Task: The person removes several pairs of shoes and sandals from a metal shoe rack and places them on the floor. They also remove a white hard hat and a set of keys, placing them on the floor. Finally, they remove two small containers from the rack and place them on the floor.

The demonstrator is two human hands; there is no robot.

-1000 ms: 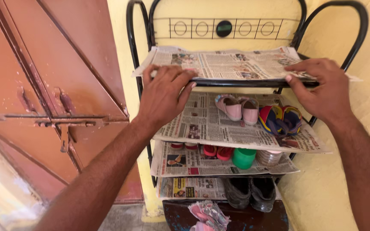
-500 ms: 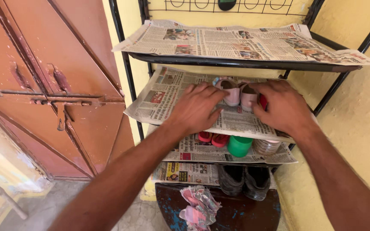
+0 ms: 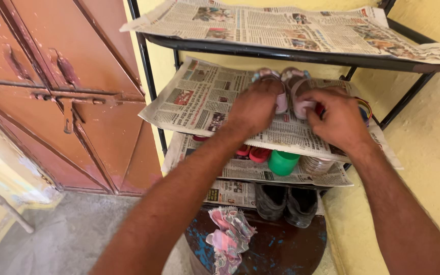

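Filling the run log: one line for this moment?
left hand: on pink shoes | right hand: on pink shoes | shelf: second, newspaper

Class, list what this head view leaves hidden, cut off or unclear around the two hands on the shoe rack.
- Pink shoes: fronts covered by the left hand and right hand; grip unclear.
- Multicoloured sandal: mostly behind the right hand.
- Red footwear: largely under the newspaper.
- Top shelf: cut by the upper edge.

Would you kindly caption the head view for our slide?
Both hands, left hand and right hand, on small pink shoes on a newspaper-lined rack shelf.
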